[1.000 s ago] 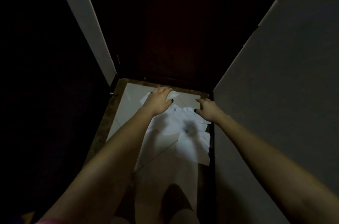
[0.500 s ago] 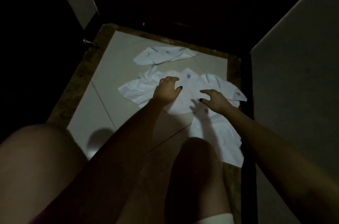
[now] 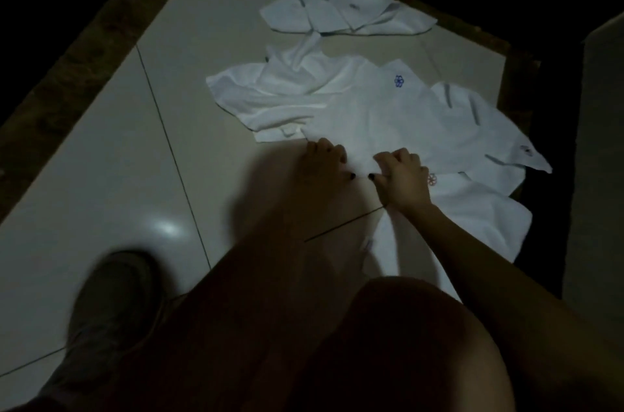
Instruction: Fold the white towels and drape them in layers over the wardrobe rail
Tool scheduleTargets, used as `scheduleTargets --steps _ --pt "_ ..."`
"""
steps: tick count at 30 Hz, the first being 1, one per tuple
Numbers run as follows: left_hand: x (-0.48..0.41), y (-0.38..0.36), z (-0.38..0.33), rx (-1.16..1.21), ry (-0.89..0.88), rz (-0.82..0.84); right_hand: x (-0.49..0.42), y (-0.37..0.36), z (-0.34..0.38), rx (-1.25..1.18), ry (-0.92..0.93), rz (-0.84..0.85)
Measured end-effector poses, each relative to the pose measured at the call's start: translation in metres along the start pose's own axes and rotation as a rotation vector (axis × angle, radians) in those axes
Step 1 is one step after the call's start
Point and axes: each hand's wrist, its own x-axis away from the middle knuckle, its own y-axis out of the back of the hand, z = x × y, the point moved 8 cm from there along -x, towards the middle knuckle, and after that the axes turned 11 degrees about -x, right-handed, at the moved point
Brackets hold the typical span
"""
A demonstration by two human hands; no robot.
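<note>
Several white towels lie spread and overlapping on the pale tiled floor (image 3: 101, 175). The middle towel (image 3: 378, 114) carries a small blue flower mark. My left hand (image 3: 322, 163) and my right hand (image 3: 403, 180) sit side by side at its near edge, fingers curled onto the cloth, thumbs pointing toward each other. A crumpled towel (image 3: 280, 90) lies to its left and another towel (image 3: 344, 14) farther back. Two more towels spread to the right (image 3: 479, 127) and near right (image 3: 479, 222). No wardrobe rail is in view.
A dark brown stone border (image 3: 77, 53) frames the tiles on the left and far side. A grey wall or panel (image 3: 601, 175) rises at the right. My shoe (image 3: 114, 296) stands on the tiles at lower left, and my bent knee (image 3: 405, 351) fills the foreground.
The view has dropped much closer to the floor as I crouch. Both hands have drawn back from the towel's middle to its near edge and come together.
</note>
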Motion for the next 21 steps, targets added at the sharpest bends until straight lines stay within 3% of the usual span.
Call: scheduleTargets --steps 4,9,12,21 --pt "-0.014 0.003 -0.001 0.004 -0.027 0.018 -0.013 0.008 -0.006 -0.116 -0.022 -0.028" --pt "-0.028 0.054 -0.017 0.431 -0.064 0.094 -0.014 0.056 0.008 -0.360 -0.072 -0.035" --pt "-0.036 0.116 -0.037 0.576 -0.062 0.042 -0.010 0.112 0.038 -0.473 -0.085 -0.041" --pt "-0.016 0.390 -0.139 0.823 -0.022 0.247 0.048 0.352 0.156 -0.863 -0.221 -0.132"
